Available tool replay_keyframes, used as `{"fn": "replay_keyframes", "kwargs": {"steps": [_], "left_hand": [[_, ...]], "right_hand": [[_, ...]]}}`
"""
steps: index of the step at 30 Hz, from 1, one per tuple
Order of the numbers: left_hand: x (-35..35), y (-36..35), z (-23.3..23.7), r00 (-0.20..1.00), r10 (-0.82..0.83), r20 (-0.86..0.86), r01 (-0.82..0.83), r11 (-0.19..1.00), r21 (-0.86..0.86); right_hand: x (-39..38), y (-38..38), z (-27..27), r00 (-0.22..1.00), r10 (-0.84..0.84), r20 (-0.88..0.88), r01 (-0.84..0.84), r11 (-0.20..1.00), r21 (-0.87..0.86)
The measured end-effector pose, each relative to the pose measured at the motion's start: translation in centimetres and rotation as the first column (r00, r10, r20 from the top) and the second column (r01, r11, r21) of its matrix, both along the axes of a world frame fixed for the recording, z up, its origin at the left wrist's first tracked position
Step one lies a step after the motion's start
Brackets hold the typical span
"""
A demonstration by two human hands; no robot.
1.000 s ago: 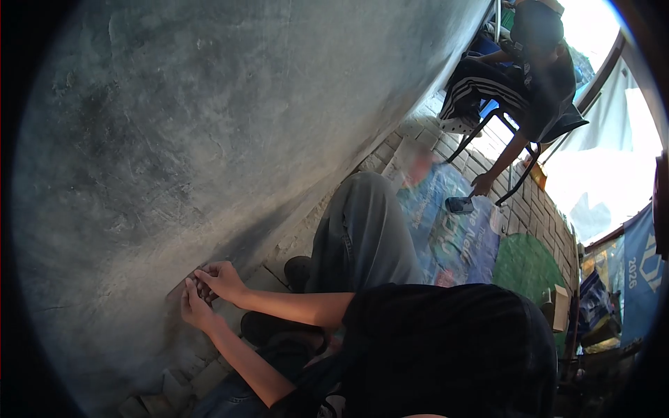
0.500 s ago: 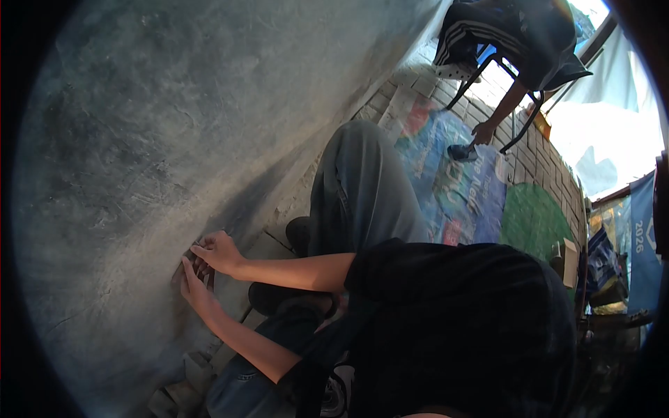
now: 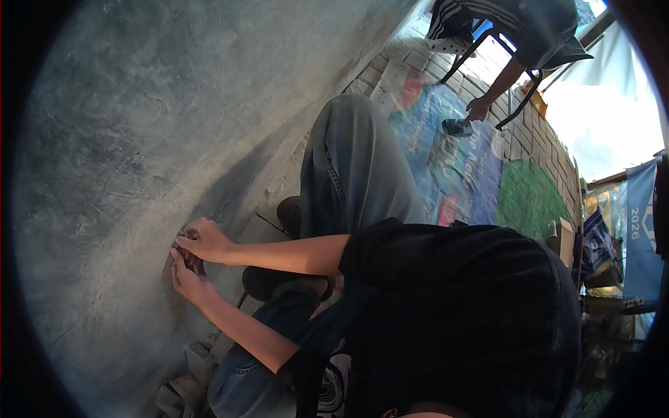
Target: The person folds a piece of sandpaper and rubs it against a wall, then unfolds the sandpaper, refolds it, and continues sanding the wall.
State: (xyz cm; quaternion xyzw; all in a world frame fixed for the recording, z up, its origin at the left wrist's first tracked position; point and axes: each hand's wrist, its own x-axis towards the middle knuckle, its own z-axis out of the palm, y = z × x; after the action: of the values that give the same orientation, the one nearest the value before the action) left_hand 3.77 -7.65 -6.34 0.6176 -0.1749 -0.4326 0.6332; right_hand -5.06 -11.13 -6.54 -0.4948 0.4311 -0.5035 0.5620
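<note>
Sheltered paved yard (image 3: 417, 60), grey wall (image 3: 139, 132) left, block paving (image 3: 547, 146), printed banner (image 3: 439, 171) on ground, pale sheeting (image 3: 617, 97) hung far right

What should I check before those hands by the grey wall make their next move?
1. Right hand and left hand in view: ok, close together.
2. What they hold identifiable: cannot tell, too dark and small.
3. Contact with the grey wall: cannot tell; they are right beside it.
4. Other person's hand out of the way: ok, well apart, at a dark device.
5. Blocks clear of the hands: ok.
</note>
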Motion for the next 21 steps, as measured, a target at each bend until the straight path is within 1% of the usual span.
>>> {"fn": "replay_keyframes", "kwargs": {"steps": [1,2,4,5,7,9,11,12,13,14,16,18,20,21], "left_hand": [[0.4,-0.3,-1.2,0.999,0.005,-0.036,-0.004,1.000,0.028],[0.9,-0.5,-2.2,0.997,0.011,-0.072,-0.007,0.999,0.053],[0.6,-0.2,-2.0,0.999,0.021,-0.044,-0.019,0.999,0.038],[0.5,-0.3,-2.0,0.999,0.030,-0.021,-0.030,0.999,0.026],[0.7,-0.3,-1.0,0.999,0.012,-0.038,-0.012,1.000,0.004],[0.8,0.0,-1.1,0.999,-0.011,-0.051,0.011,1.000,-0.009],[1.0,-0.4,-2.5,0.997,0.039,-0.068,-0.034,0.997,0.074],[1.1,-0.4,-2.8,0.997,0.038,-0.068,-0.033,0.997,0.072],[1.3,-0.4,-3.1,0.997,0.015,-0.071,-0.014,1.000,0.025],[1.6,-0.6,-3.5,0.997,-0.006,-0.074,0.005,1.000,-0.022],[1.6,-0.5,-2.3,0.996,-0.022,-0.083,0.019,0.999,-0.034],[1.0,-0.1,-1.1,0.995,-0.039,-0.090,0.035,0.998,-0.044],[0.1,-0.2,-0.3,0.996,0.020,-0.089,-0.023,0.999,-0.027],[0.3,-0.2,-0.5,0.996,0.026,-0.087,-0.028,0.999,-0.026]], "right_hand": [[0.1,-0.1,-0.3,0.999,-0.012,-0.033,0.013,0.999,0.030],[0.0,0.0,-0.6,0.999,-0.011,-0.030,0.011,1.000,0.028],[0.0,0.1,-1.1,1.000,-0.011,-0.023,0.014,0.993,0.120],[0.3,-0.2,-1.3,1.000,-0.009,-0.021,0.012,0.993,0.117],[0.7,-0.4,-1.1,0.997,-0.059,-0.051,0.055,0.996,-0.074],[0.4,0.0,-1.3,0.997,-0.052,-0.064,0.049,0.998,-0.043],[0.3,0.0,-1.4,0.996,-0.045,-0.076,0.043,0.999,-0.034],[0.3,0.2,-1.6,0.994,-0.050,-0.095,0.051,0.999,0.009],[0.3,0.1,-1.9,0.992,-0.056,-0.113,0.062,0.997,0.051],[0.7,-0.3,-2.1,0.992,-0.058,-0.111,0.064,0.997,0.049],[1.0,-0.5,-1.2,0.993,-0.116,0.003,0.116,0.990,-0.084],[0.4,-0.1,-0.9,0.995,-0.103,-0.009,0.102,0.992,-0.072],[0.1,-0.3,-0.2,0.996,-0.082,-0.016,0.081,0.994,-0.079],[0.1,-0.2,-0.1,0.997,-0.068,0.018,0.069,0.997,-0.033]]}}
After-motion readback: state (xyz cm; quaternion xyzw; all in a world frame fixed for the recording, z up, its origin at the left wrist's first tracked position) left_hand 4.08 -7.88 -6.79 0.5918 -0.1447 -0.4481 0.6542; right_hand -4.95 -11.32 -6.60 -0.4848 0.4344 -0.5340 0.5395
